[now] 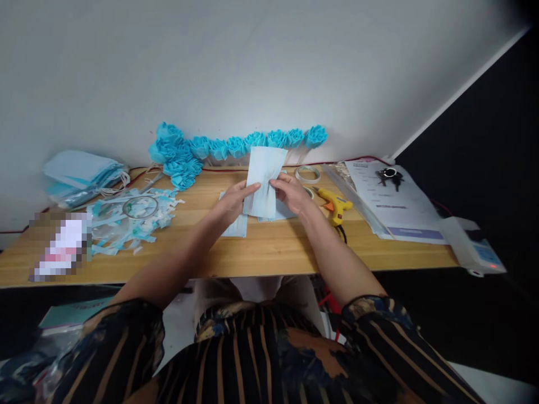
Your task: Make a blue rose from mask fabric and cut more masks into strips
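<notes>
Between my two hands a light blue face mask [263, 191] is held up above the table, its long side nearly upright. No ear loops show on it. My left hand [236, 201] pinches its left edge with the thumb in front. My right hand [290, 192] grips the right edge, thumb and fingertips pressed on the sheet, which creases there. Beneath, another pale blue mask piece [234, 226] lies on the table, partly hidden by the held one. A yellow glue gun [337, 207] rests just right of my right hand.
Blue fabric flowers [236, 147] line the wall, bunched at the left. A mask stack [82, 171] and a heap of cut scraps [122, 224] lie left on the wooden table [269, 258]. Rightward are a tape roll [307, 174], papers [391, 202], keys [391, 177] and a white device [471, 245].
</notes>
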The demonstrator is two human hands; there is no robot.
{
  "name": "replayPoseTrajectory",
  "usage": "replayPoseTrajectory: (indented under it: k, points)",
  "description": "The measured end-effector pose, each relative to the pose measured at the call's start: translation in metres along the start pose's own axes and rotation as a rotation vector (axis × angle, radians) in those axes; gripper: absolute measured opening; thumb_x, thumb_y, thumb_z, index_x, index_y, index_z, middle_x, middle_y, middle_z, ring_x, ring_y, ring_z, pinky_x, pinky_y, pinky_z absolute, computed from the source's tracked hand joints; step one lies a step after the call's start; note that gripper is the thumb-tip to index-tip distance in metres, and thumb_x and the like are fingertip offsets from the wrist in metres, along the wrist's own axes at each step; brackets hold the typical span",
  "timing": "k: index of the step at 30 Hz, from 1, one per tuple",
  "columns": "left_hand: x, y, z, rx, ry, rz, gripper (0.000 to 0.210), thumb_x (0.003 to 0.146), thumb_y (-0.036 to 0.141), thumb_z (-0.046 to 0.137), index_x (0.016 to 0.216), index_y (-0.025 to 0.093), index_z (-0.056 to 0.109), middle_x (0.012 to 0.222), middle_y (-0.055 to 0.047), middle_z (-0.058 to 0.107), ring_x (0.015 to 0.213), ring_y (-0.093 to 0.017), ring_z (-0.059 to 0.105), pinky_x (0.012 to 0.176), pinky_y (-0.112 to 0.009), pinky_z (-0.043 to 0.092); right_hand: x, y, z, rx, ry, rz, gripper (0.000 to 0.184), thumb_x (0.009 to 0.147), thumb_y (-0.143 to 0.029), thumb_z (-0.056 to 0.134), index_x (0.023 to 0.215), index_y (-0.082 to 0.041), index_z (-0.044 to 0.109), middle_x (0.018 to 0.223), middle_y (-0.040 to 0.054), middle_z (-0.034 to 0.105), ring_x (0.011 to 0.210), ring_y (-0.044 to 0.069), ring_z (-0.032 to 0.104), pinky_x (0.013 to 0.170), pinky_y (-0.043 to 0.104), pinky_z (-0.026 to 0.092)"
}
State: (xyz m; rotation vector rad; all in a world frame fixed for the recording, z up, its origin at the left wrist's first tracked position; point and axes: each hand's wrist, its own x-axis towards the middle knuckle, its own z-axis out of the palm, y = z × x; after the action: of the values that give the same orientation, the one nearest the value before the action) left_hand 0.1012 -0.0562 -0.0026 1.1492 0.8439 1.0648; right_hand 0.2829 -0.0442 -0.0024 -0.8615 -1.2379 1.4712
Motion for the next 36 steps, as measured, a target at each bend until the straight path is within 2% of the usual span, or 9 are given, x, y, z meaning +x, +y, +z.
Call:
replayPoseTrajectory:
  k: [5,11,15,18,21,24,29,31,36]
  points:
    - [0.002,-0.003,0.0,0.052,0.186,0.027,0.051,0.055,0.045,0.09,0.092,0.014,0.074,0.087,-0.007,0.076,0.074,-0.02,0.068,0.071,-0.032,0.054,0.0,-0.005,0.002,0.047,0.098,-0.019,0.044,0.061,-0.055,0.08,0.088,-0.022,0.069,0.087,0.0009,0.075,0.083,0.018,0.069,0.073,0.031,0.057]
    - [-0.002,-0.007,-0.004,0.121,0.248,0.068,0.049,0.055,0.052,0.089,0.081,0.015,0.071,0.076,-0.003,0.072,0.068,-0.017,0.064,0.064,-0.028,0.05,0.009,0.006,-0.001,-0.052,0.271,-0.083,0.048,0.054,-0.061,0.086,0.069,-0.02,0.066,0.062,-0.0044,0.06,0.061,0.012,0.055,0.063,0.028,0.052]
    - [-0.004,-0.008,-0.008,0.107,0.287,0.065,0.054,0.058,0.065,0.083,0.072,0.016,0.066,0.065,0.0,0.064,0.06,-0.014,0.058,0.057,-0.025,0.045,0.011,0.013,-0.002,-0.066,0.262,-0.098,0.049,0.057,-0.062,0.085,0.068,-0.019,0.066,0.063,-0.0034,0.061,0.06,0.012,0.056,0.061,0.027,0.052]
    - [-0.007,0.0,-0.012,0.131,0.288,0.037,0.057,0.055,0.068,0.082,0.07,0.016,0.066,0.063,0.0,0.062,0.059,-0.013,0.055,0.055,-0.024,0.042,0.009,0.008,-0.003,-0.118,0.266,-0.158,0.049,0.067,-0.066,0.078,0.081,-0.02,0.072,0.079,0.0017,0.071,0.075,0.017,0.065,0.068,0.03,0.056]
    - [-0.011,0.011,-0.015,0.245,0.214,-0.008,0.054,0.056,0.066,0.082,0.071,0.015,0.07,0.064,0.0,0.063,0.06,-0.014,0.054,0.055,-0.024,0.039,0.005,-0.007,-0.008,-0.37,0.311,-0.399,0.052,0.083,-0.067,0.064,0.113,-0.025,0.073,0.114,0.0061,0.074,0.106,0.023,0.067,0.092,0.038,0.056]
    - [-0.015,0.019,-0.015,0.431,0.127,0.007,0.042,0.065,0.056,0.079,0.07,0.015,0.073,0.061,0.001,0.061,0.059,-0.012,0.051,0.053,-0.023,0.034,-0.001,-0.02,-0.012,-0.826,0.226,-0.668,0.045,0.092,-0.059,0.058,0.125,-0.03,0.069,0.134,0.0054,0.067,0.129,0.026,0.057,0.113,0.049,0.042]
    - [-0.016,0.021,-0.016,0.632,0.026,0.088,0.026,0.072,0.038,0.075,0.06,0.015,0.071,0.054,0.003,0.054,0.055,-0.01,0.046,0.052,-0.023,0.029,-0.006,-0.021,-0.005,-1.24,-0.017,-0.751,0.022,0.097,-0.044,0.059,0.107,-0.033,0.076,0.11,-0.0001,0.075,0.118,0.023,0.06,0.121,0.053,0.026]
    - [-0.015,0.024,-0.02,0.555,0.047,0.123,0.025,0.071,0.038,0.079,0.063,0.015,0.071,0.059,0.002,0.058,0.06,-0.011,0.052,0.055,-0.022,0.034,-0.006,-0.018,-0.003,-1.216,0.017,-0.719,0.02,0.096,-0.041,0.06,0.096,-0.031,0.076,0.097,0.0,0.075,0.106,0.022,0.063,0.116,0.05,0.031]
    - [-0.006,0.025,-0.029,-0.074,0.107,0.205,0.047,0.076,0.061,0.075,0.097,0.019,0.07,0.089,-0.006,0.071,0.084,-0.02,0.067,0.075,-0.03,0.053,-0.001,-0.012,-0.004,-0.708,0.438,-0.551,0.023,0.095,-0.041,0.056,0.094,-0.023,0.069,0.09,0.0022,0.07,0.087,0.019,0.062,0.084,0.036,0.049]
